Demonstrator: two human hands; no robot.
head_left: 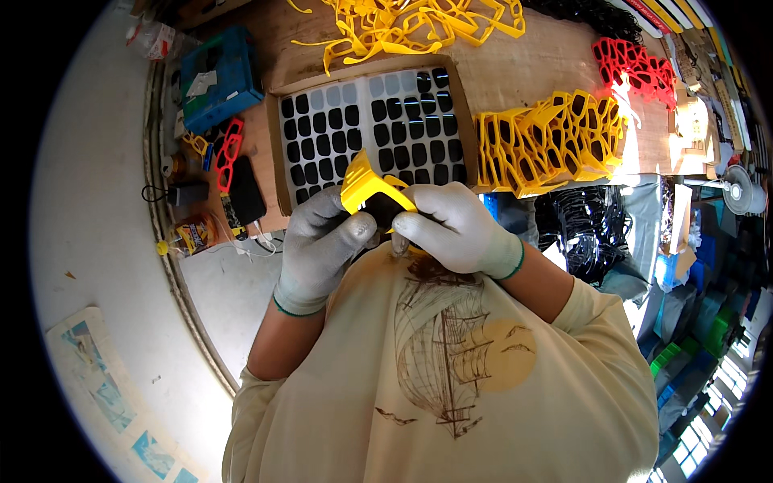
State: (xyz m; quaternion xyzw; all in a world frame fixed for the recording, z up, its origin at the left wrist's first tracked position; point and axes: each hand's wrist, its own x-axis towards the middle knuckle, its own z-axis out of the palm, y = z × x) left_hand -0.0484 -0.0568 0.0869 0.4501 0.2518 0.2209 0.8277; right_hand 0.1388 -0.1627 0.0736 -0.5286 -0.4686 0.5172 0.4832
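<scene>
Both my hands wear pale grey gloves with green cuffs and meet in front of my chest. Between them is a yellow sunglasses frame [364, 181] with a dark lens [382, 211] showing at its front. My left hand [320, 241] is closed on one side of the frame, thumb on the dark lens. My right hand [451, 228] grips the other side, its thumb pressed against the lens edge. Gloved fingers hide part of the frame. Just beyond my hands lies a shallow cardboard box [278, 153] with rows of dark lenses [328, 122] on a white sheet.
Yellow frames [419, 28] lie in a loose heap at the back. To the right, yellow sunglasses [547, 141] stand in packed rows, with red ones [636, 68] beyond. A blue case [221, 80], red glasses [229, 153] and a black phone [245, 193] are at left. Black frames [584, 229] hang low right.
</scene>
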